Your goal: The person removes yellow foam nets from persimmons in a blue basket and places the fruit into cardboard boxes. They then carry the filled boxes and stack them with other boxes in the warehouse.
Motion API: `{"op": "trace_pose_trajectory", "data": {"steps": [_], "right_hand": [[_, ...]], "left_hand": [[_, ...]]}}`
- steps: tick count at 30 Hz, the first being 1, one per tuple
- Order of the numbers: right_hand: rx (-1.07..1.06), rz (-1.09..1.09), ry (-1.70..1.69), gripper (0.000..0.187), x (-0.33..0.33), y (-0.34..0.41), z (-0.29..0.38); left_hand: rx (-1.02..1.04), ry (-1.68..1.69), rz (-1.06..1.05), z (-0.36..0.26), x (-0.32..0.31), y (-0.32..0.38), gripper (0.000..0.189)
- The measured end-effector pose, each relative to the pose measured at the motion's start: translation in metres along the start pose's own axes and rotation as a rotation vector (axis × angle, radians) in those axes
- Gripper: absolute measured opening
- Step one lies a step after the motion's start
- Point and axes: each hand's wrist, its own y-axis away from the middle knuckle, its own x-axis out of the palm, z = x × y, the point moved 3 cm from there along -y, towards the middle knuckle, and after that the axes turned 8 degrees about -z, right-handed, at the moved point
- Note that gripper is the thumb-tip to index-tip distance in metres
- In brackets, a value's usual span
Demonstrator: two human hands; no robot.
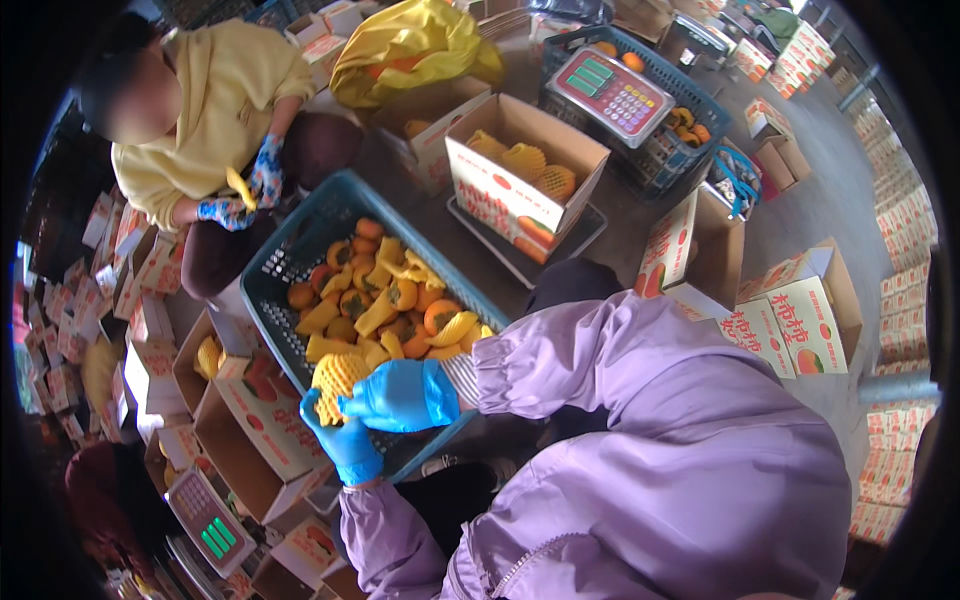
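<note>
In blue gloves, both my hands hold a yellow foam fruit net (337,375) over the near end of a blue plastic crate (262,281). My left hand (345,446) grips it from the near left side. The fingers of my right hand (405,395) pinch its right side. The net is bulged out round; whatever it wraps is hidden by the mesh. Inside the crate, orange persimmons (442,316) with green-brown calyxes lie mixed with flattened yellow foam nets (376,311).
A printed carton (504,193) of netted fruit stands on a platform scale beyond the crate. The scale's display (611,96) rests on another crate (645,45). Across from me a person (217,97) in flowered gloves holds a yellow net (240,187). Cartons (255,427) crowd the left.
</note>
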Motion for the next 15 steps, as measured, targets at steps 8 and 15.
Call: {"op": "trace_pose_trajectory", "data": {"steps": [8,15], "right_hand": [[0.201,0.009,-0.010,0.084,-0.030,0.000,-0.011],[0.589,-0.283,-0.193,0.088,-0.037,0.009,-0.019]], "left_hand": [[-0.644,0.613,0.365,0.011,-0.001,0.004,0.065],[-0.467,0.614,0.382,-0.021,0.046,0.015,0.083]]}}
